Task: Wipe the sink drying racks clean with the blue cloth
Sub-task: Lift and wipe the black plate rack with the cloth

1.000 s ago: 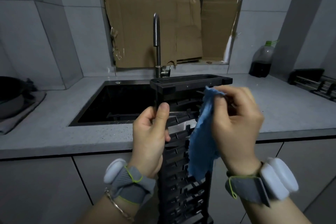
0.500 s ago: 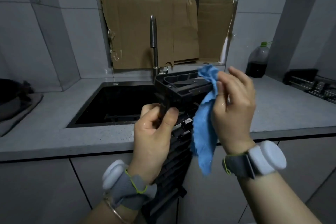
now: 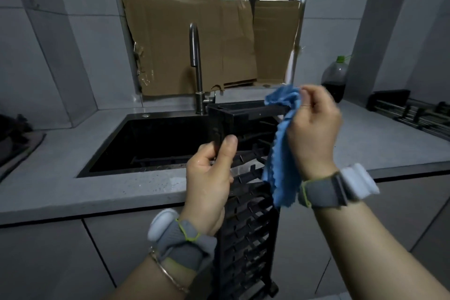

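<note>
Grey countertop [image 3: 73,178] spans mid-frame around a black sink [image 3: 146,143], with a faucet [image 3: 196,68] and cardboard [image 3: 190,44] behind it at upper centre. At lower centre the black drying rack [image 3: 248,238] is held upright in front of the counter edge, the left hand [image 3: 209,182] curled round its left side bar near the top, thumb pressed on it. The right hand [image 3: 314,134] pinches the blue cloth [image 3: 282,153] over the rack's top right corner, and the cloth's loose end hangs down beside the wrist.
</note>
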Demonstrator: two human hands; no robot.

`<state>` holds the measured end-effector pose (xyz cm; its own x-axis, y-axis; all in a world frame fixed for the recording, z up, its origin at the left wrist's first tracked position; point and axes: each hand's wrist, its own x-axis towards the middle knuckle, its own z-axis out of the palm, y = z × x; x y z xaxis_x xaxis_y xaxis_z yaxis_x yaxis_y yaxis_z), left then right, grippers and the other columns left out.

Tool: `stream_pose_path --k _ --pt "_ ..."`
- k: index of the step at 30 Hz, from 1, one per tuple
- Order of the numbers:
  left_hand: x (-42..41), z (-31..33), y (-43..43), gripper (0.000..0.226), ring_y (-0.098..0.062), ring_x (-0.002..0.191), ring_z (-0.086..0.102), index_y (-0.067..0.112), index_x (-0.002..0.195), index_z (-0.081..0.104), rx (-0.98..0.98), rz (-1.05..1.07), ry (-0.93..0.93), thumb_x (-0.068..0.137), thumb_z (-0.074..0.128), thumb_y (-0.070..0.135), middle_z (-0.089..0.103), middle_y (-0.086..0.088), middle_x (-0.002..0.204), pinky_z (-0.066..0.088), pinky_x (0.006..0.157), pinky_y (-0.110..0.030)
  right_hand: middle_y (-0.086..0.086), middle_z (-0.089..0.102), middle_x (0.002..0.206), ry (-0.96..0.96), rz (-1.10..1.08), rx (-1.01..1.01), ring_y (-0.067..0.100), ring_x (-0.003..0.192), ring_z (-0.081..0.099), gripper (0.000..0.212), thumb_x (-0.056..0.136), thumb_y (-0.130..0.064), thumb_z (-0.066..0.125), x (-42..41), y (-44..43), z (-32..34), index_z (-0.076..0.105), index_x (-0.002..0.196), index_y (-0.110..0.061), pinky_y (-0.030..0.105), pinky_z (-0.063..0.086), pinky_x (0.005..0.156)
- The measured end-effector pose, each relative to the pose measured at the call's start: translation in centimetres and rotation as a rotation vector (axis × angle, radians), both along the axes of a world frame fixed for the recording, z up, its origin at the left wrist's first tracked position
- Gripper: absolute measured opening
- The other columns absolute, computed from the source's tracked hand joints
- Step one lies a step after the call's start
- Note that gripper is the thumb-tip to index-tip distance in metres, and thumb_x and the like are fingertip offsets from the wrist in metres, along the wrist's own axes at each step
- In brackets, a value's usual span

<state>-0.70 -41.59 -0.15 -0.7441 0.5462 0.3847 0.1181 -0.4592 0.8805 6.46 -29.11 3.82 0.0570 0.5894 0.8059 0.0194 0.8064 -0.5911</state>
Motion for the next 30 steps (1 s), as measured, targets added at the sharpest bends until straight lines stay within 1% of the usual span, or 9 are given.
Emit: stream_pose_path --k 4,7,10,14,18,23,25,27,30 --pt "-0.4 0.9 0.8 0.037 -0.007 0.048 0.037 0.015 0.059 0.042 0.02 0.014 -0.022 0.068 0.056 0.048 0.036 0.001 0.061 0.035 0.046 -0.015 -0.004 0.058 0.078 0.42 -0.007 -0.436 0.002 0.067 0.051 0.021 0.097 -0.011 0.04 4.5 2.9 0.4 0.06 0.089 -0.012 0.012 0.043 0.061" --pt "-1.5 1.6 1.1 0.042 -0.009 0.049 0.035 0.016 0.062 0.038 0.018 0.04 -0.142 0.083 0.053 0.049 0.035 0.003 0.058 0.034 0.047 -0.018 -0.01 0.055 0.05 0.242 0.073 -0.784 0.0 0.044 0.048 0.025 0.097 -0.011 0.036 6.0 4.9 -1.9 0.06 0.102 -0.004 0.008 0.038 0.042" --pt "-1.8 2.5 1.4 0.045 -0.008 0.042 0.035 0.017 0.06 0.038 0.073 0.012 -0.302 0.092 0.05 0.046 0.042 0.009 0.051 0.033 0.045 -0.02 -0.002 0.053 0.064 0.098 0.263 -1.017 0.01 0.057 0.051 0.032 0.1 -0.03 0.038 6.1 4.5 -4.5 0.051 0.074 -0.017 0.024 0.042 0.056" --pt "-2.0 3.6 1.5 0.041 -0.004 0.037 0.038 0.017 0.065 0.045 0.133 0.007 -0.421 0.091 0.052 0.048 0.043 0.008 0.06 0.034 0.041 -0.015 0.001 0.06 0.082 -0.322 0.266 -0.679 0.018 0.083 0.057 0.039 0.096 -0.046 0.037 4.7 1.9 -6.7 0.056 0.08 -0.016 0.031 0.04 0.075" --pt "-3.3 3.7 1.2 0.047 -0.009 0.047 0.037 0.021 0.059 0.042 0.057 -0.006 -0.464 0.087 0.052 0.058 0.041 0.006 0.068 0.039 0.058 -0.025 0.005 0.069 0.085 -0.774 0.315 -0.575 0.019 0.084 0.064 0.057 0.083 -0.063 0.048 5.5 1.3 -8.0 0.064 0.087 -0.008 0.035 0.05 0.079" --pt "-4.4 3.4 1.8 0.046 -0.011 0.059 0.052 0.02 0.066 0.048 0.03 -0.087 -0.49 0.087 0.05 0.06 0.052 0.004 0.07 0.047 0.061 -0.029 0.002 0.05 0.059 -0.518 0.339 -0.498 0.014 0.058 0.048 0.046 0.09 -0.041 0.052 5.6 0.4 -8.1 0.054 0.064 -0.003 0.029 0.038 0.061" --pt "-4.5 3.2 2.6 0.036 -0.014 0.076 0.058 0.02 0.091 0.058 -0.037 -0.045 -0.387 0.092 0.047 0.054 0.057 0.002 0.091 0.053 0.069 -0.037 0.001 0.041 0.055 -0.501 0.271 -0.45 0.013 0.055 0.039 0.044 0.091 -0.039 0.053 5.6 0.7 -8.3 0.045 0.057 -0.011 0.029 0.032 0.057" --pt "-4.4 2.8 3.5 0.036 -0.017 0.095 0.058 0.02 0.118 0.051 -0.122 0.0 -0.255 0.095 0.047 0.047 0.053 0.004 0.111 0.052 0.08 -0.041 0.0 0.037 0.053 -0.473 0.198 -0.412 0.013 0.054 0.036 0.051 0.089 -0.043 0.054 5.4 1.1 -8.4 0.04 0.055 -0.008 0.03 0.029 0.055" --pt "-3.1 1.1 6.0 0.04 -0.023 0.105 0.058 0.016 0.127 0.045 -0.234 -0.03 -0.095 0.095 0.049 0.041 0.055 0.002 0.114 0.051 0.089 -0.043 0.006 0.042 0.057 -0.349 0.134 -0.399 0.015 0.056 0.04 0.063 0.087 -0.05 0.054 5.3 2.6 -7.7 0.05 0.067 0.01 0.032 0.032 0.054"
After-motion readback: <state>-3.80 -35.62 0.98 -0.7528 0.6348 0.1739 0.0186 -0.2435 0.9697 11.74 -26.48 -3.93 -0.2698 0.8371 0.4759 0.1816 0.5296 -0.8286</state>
